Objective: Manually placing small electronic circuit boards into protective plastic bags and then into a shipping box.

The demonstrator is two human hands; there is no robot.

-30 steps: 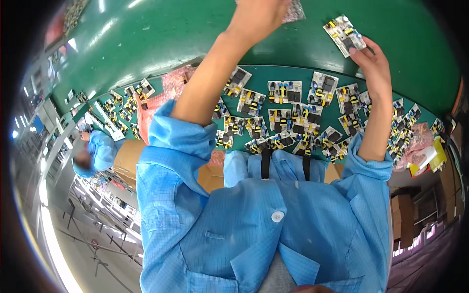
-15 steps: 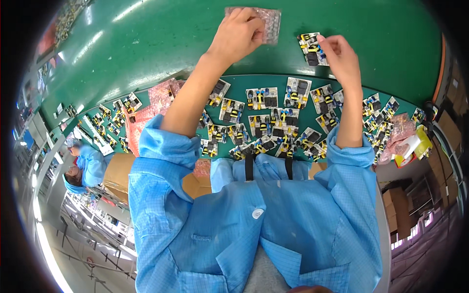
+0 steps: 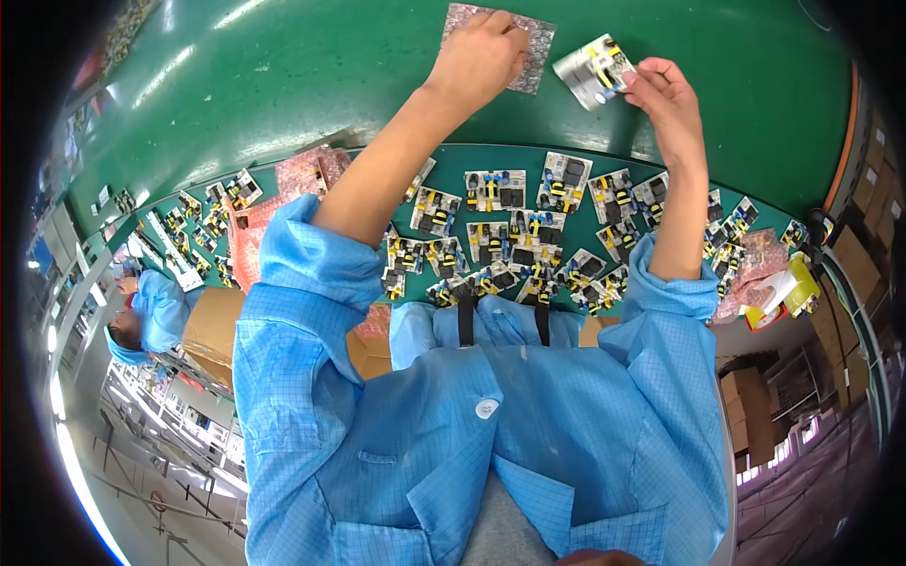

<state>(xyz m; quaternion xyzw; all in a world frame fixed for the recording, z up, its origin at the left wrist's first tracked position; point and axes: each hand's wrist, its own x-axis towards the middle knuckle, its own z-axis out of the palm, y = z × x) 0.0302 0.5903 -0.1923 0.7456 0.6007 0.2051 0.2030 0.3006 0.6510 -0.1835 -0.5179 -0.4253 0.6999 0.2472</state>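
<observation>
In my right hand (image 3: 667, 99) is a circuit board (image 3: 597, 74), pinched by its right edge between thumb and fingers. The board is tilted and slightly blurred, with yellow, black and blue parts on it. My left hand (image 3: 483, 58) is closed on a bubble-wrap bag (image 3: 531, 68) lying at the far middle of the green bench, just left of the board. The fingertips are partly hidden behind the hand. A gap separates the board from the bag. Nearer to me, several similar circuit boards (image 3: 494, 191) lie spread on a dark green surface.
Pink bubble wrap (image 3: 307, 170) lies left of the boards, and more pink wrap (image 3: 758, 255) lies right beside a yellow and white packet (image 3: 791, 285). A cardboard box (image 3: 211, 325) stands at lower left. Another person (image 3: 162, 309) in blue sits at the far left.
My right hand has lifted and turned the circuit board, bringing it up closer to the bag. My left hand has shifted slightly right with the bubble-wrap bag, which is now angled.
</observation>
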